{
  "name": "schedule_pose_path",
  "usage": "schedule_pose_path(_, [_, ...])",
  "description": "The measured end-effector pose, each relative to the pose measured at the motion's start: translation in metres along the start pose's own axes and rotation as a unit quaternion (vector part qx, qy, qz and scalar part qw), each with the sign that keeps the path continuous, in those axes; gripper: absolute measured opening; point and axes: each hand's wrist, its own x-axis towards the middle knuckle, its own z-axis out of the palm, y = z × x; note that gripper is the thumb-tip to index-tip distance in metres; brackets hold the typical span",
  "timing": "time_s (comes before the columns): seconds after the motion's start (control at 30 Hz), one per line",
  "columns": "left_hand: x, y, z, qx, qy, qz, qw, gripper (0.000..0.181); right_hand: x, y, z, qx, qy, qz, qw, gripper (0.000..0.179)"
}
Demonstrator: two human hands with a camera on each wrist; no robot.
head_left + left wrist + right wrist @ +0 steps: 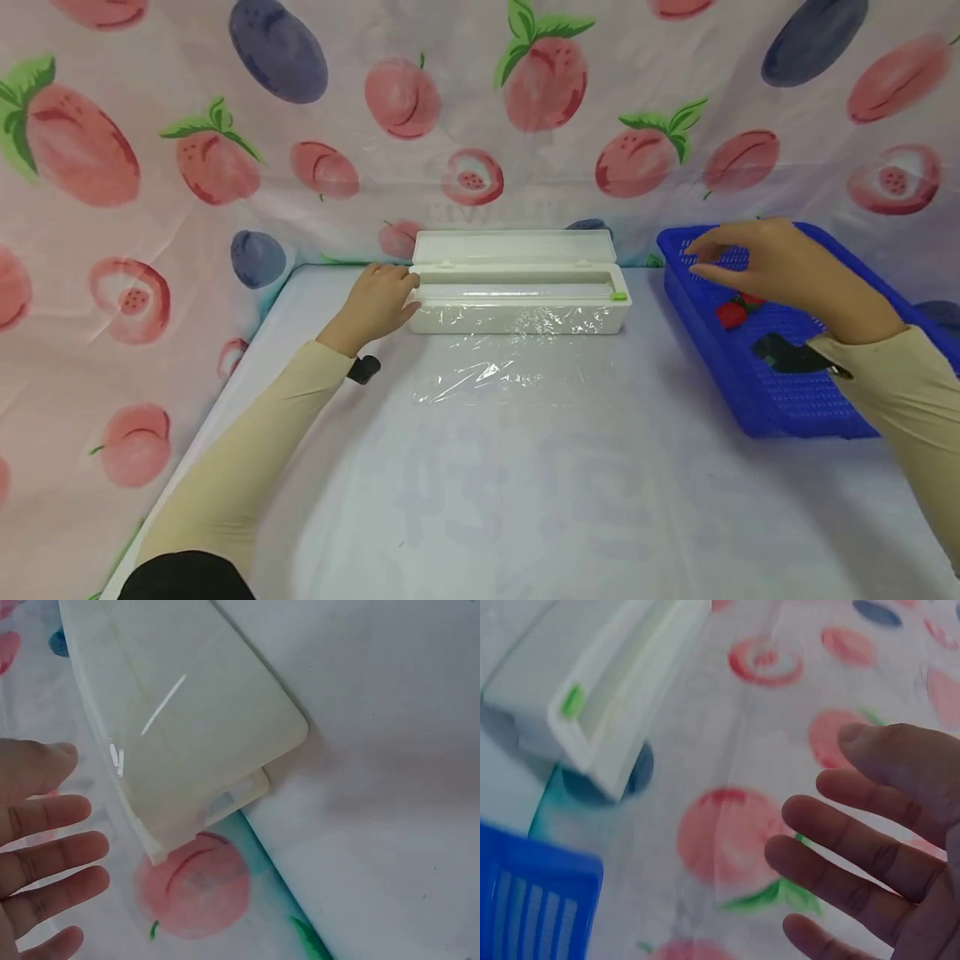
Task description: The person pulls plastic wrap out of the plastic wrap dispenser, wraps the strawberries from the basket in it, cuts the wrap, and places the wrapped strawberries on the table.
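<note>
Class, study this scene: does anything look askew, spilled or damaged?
Only the clear, shiny plastic film looks slightly odd: it drapes from the open white rectangular box onto the white tabletop, creased rather than flat. Nothing appears spilled or damaged.

Soft, even light is falling over the white table (525,500), apparently from above, with faint, diffuse shadows spreading beside the left sleeve (247,450) and along the left side of the blue basket (716,375). Sharp glare is glinting off the clear film (480,375) on the near side of the white box (517,271), while fruit prints (82,146) are stretching toward the head view's edges. Both wrist views are looking dimmer and greyer, the right one visibly blurring.
</note>
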Motion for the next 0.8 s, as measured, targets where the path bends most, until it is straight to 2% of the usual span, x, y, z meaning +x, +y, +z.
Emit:
schedule_pose_path(0.17, [0.01, -0.001, 0.004, 0.003, -0.063, -0.018, 0.9979, 0.026, 0.002, 0.049, -0.01, 0.031, 0.056, 0.012, 0.9979, 0.019])
schedule_pose_path(0.3, [0.012, -0.002, 0.004, -0.007, -0.078, -0.028, 0.9966, 0.023, -0.002, 0.087, -0.009, 0.1, 0.062, 0.051, 0.9918, 0.019])
schedule_pose_path(0.43, [0.009, -0.002, 0.007, -0.012, -0.064, -0.025, 0.9975, 0.023, -0.009, 0.12, 0.0, 0.179, 0.027, 0.127, 0.9753, 0.02])
schedule_pose_path(0.53, [0.008, -0.003, 0.01, -0.013, -0.049, -0.019, 0.9985, 0.021, -0.015, 0.142, 0.016, 0.22, -0.005, 0.168, 0.9611, 0.018])
schedule_pose_path(0.7, [0.007, -0.002, 0.012, -0.015, -0.028, -0.007, 0.9995, 0.02, -0.025, 0.169, 0.053, 0.283, -0.052, 0.19, 0.9385, 0.027])
schedule_pose_path(0.8, [0.007, -0.002, 0.013, -0.017, -0.021, -0.003, 0.9996, 0.02, -0.029, 0.18, 0.07, 0.275, -0.091, 0.207, 0.9344, 0.039])
